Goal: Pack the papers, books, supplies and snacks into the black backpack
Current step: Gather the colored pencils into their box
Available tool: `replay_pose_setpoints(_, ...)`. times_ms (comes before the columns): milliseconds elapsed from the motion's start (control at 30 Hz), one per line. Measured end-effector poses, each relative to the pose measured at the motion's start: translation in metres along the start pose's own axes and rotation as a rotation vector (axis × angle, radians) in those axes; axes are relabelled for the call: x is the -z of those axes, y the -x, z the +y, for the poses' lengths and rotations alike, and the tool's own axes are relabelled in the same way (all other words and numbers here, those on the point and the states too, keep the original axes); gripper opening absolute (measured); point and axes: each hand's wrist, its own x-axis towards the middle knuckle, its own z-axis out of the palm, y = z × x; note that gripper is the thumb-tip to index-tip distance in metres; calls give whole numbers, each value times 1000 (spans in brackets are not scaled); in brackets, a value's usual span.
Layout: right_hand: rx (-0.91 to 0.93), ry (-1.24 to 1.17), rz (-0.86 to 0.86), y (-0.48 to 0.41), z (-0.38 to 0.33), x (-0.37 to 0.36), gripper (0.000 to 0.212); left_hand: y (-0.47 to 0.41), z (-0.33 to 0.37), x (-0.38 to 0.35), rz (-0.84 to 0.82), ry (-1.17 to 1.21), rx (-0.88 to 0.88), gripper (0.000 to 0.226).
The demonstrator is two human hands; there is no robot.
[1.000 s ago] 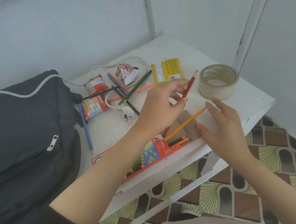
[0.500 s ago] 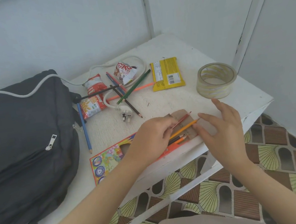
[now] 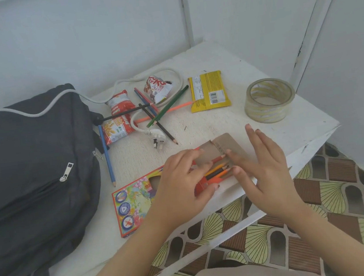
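Backpack (image 3: 30, 169) lying at table's (image 3: 309, 128) left, pencil box (image 3: 136, 199) just beside it at the front edge, left hand (image 3: 182, 184) gripping its open end, right hand (image 3: 266, 173) spread, straight fingers against the pencil tips (image 3: 220, 170), snacks (image 3: 116, 121), loose pencils (image 3: 167, 106), tape (image 3: 268, 99) behind.

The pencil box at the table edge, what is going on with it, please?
A person is filling the pencil box with coloured pencils. The left hand grips the box's open end, while the right hand, fingers straight, touches the tips that stick out of it. Other loose pencils, the snack packs and the tape roll lie on the table, not yet packed. The black backpack lies at the left.
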Motion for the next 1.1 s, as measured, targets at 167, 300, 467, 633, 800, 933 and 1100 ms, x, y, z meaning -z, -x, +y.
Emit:
replay_pose_setpoints(167, 53, -18, -31, -2, -6, 1, 41, 0, 0, -1, -2, -15, 33, 45)
replay_pose_setpoints(300, 49, -41, -3, -4, -7, 2, 39, 2, -2, -3, 9, 24, 43, 32)
replay_pose_setpoints(467, 88, -27, -6, -6, -8, -1, 39, 2, -4, -4, 32, -27, -27, 32)
replay_pose_setpoints(633, -12, -285, 31, -25, -19, 7, 30, -3, -5, 6, 83, 100, 56, 35)
replay_pose_setpoints(800, 14, -132, 36, -88, -21, -4, 22, -32, -47, 29, 92, -22, 135, 21)
replay_pose_setpoints(933, 57, 104, -125, -147, -20, -27, 28, -61, -75, 38, -4, -184, 149, 22)
replay_pose_setpoints(1100, 85, 352, -317, -187, -14, -57, 28, -89, -92, 40, 33, -244, 267, 25)
